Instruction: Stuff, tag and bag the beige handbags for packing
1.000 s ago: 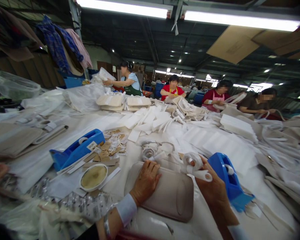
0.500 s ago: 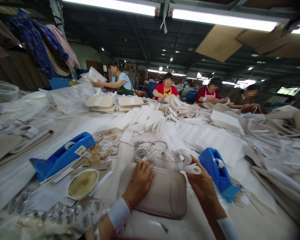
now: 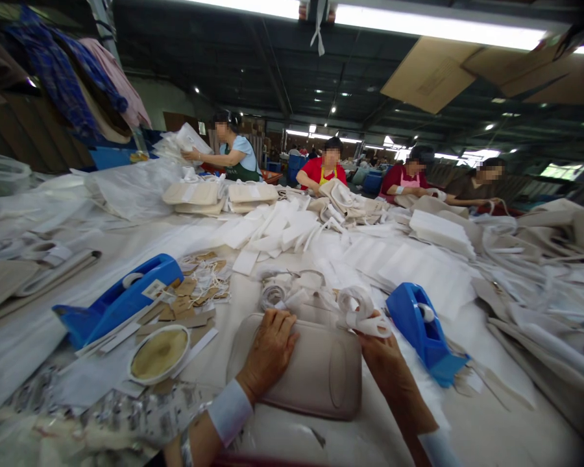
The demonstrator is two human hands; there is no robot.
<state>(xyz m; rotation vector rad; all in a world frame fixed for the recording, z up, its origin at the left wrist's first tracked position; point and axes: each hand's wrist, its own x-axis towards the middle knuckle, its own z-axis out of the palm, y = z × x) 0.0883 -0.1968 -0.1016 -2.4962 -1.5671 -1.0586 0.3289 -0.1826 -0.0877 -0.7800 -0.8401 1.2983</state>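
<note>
I see the beige bag [image 3: 316,373] at lower centre under my left hand [image 3: 268,350], spread flat on it, while my right hand [image 3: 382,353] pinches the white-wrapped strap [image 3: 357,308] at its upper-right edge.

A long white table [image 3: 214,240] — two blue tape dispensers [image 3: 117,299] near, beige bag [image 3: 316,366] between, white sheets [image 3: 418,269] far.

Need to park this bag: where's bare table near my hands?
Bare cloth: right of the right hand gripping a white roll, before the right blue dispenser; beyond the left blue dispenser, short of the foam sheets. Crowded: dish and tags left of the bag.
</note>
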